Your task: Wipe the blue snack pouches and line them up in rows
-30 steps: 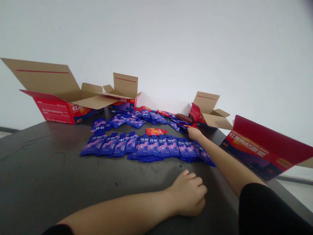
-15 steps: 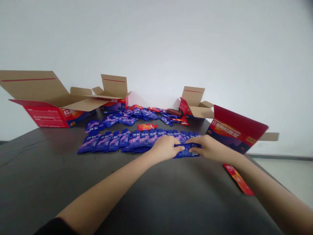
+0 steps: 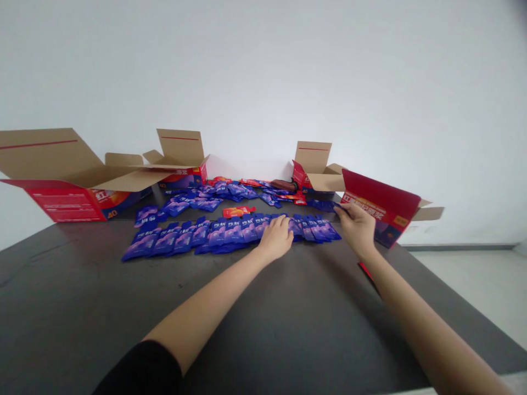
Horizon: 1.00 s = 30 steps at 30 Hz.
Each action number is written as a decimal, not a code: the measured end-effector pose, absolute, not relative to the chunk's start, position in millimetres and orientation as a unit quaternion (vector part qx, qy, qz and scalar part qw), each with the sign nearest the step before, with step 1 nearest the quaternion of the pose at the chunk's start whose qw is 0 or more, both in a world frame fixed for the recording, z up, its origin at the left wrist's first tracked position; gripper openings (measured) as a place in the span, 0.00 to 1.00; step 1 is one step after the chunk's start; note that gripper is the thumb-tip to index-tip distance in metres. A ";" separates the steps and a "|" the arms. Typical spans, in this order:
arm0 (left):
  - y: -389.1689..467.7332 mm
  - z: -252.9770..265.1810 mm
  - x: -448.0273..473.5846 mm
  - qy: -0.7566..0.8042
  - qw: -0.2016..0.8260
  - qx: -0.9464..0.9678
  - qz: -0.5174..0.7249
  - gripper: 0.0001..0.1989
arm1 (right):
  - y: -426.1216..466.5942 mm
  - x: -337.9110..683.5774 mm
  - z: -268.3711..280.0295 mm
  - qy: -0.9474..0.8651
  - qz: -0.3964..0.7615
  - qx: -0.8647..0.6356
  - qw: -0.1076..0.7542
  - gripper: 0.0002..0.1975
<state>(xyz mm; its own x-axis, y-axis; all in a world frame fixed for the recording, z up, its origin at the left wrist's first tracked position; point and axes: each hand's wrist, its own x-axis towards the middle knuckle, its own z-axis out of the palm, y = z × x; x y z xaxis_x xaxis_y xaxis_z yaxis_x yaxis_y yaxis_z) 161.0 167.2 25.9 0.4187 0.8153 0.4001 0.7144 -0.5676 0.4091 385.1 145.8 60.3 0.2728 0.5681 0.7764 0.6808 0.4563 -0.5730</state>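
My right hand (image 3: 357,226) pinches the end of a dark blue pouch (image 3: 321,206), held out beyond the right end of the row. My left hand (image 3: 276,239) rests at a long row of blue-purple pouches (image 3: 220,233), its fingers partly spread over them and its thumb apart. The pouches in that row overlap one another, printed side up. Just behind the row lies a single red-orange pouch (image 3: 239,212). Under my right forearm, another red pouch (image 3: 368,272) is mostly hidden.
Red-and-blue cartons with raised flaps stand at the left (image 3: 66,203), the back left (image 3: 181,178), the back right (image 3: 315,181) and the right (image 3: 379,206). A loose heap of blue and red pouches (image 3: 222,192) lies between them, on the dark table (image 3: 255,329).
My hands have parted. The right one has moved right and away with a blue pouch, toward the right carton; the left has let go and come to the row. The view has shifted slightly.
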 end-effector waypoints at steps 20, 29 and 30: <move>108.6 10.4 147.2 0.204 0.023 0.958 0.200 0.08 | 209.6 373.5 -34.8 -0.802 -0.035 -0.474 0.362 0.20; 58.8 8.7 88.2 0.183 0.100 0.964 0.167 0.19 | 212.0 365.2 -4.2 -0.769 -0.058 -0.540 0.337 0.18; 58.5 8.2 84.0 0.180 0.107 0.963 0.171 0.20 | 221.1 360.2 3.2 -0.764 -0.059 -0.555 0.324 0.19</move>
